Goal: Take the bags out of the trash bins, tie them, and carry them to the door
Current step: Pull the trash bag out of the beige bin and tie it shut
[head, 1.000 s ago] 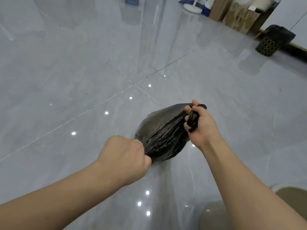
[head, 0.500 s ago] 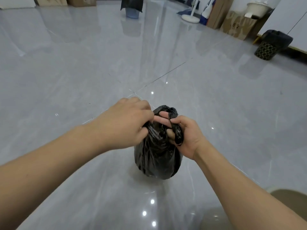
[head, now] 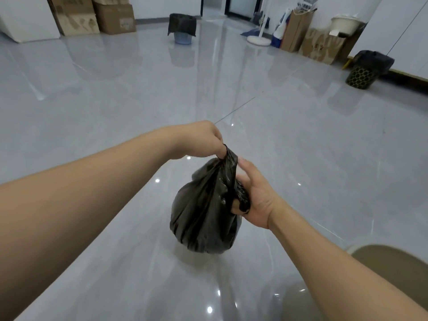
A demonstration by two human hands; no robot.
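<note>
Since half a second ago, both hands have drawn apart: the left hand (head: 203,141) now pinches one black strand high, while the right hand (head: 253,195) grips the other strand low beside the black trash bag (head: 203,214). That bag hangs over the glossy grey tiled floor (head: 115,100). Far beyond the bag stand a lined blue bin (head: 182,28), cardboard boxes (head: 92,15) and, to its right, a honeycomb-patterned bin (head: 366,69). Box printing is unreadable.

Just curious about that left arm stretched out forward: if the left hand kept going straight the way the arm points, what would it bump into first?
Probably nothing nearby. The left hand, pinching the top of the black bag, points up and right across bare shiny floor; the cardboard boxes by the far wall look roughly in line, though depth is unclear.
</note>
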